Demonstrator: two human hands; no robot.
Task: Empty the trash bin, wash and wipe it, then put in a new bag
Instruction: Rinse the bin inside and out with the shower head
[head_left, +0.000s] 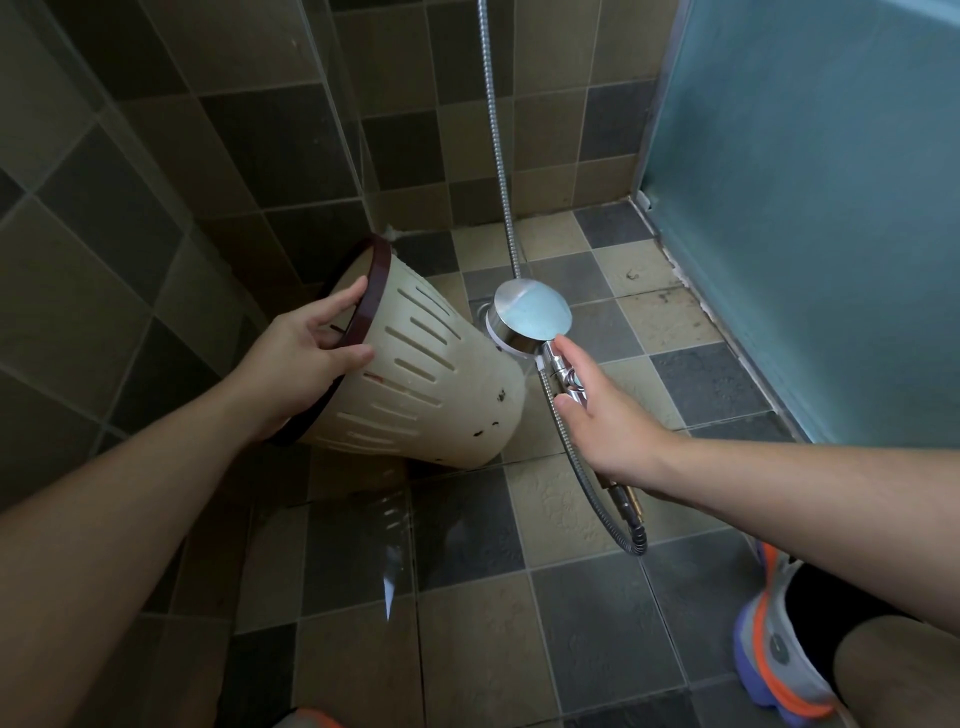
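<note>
A cream slotted trash bin (436, 374) with a dark red rim lies tipped on its side above the floor, its base pointing right. My left hand (306, 353) grips its rim, fingers inside and thumb on the outer wall. Dark specks mark the bin's lower wall. My right hand (597, 415) holds the handle of a chrome shower head (530, 317), whose face points at the bin's base. Water runs from the head onto the bin. The bin's opening faces away and its inside is hidden.
The metal hose (498, 156) runs up the tiled corner wall and loops down by my right wrist. A floor drain (480, 312) lies behind the shower head. A frosted blue glass door (805, 208) stands right. Wet checkered floor tiles, and my shoe (779, 660) at lower right.
</note>
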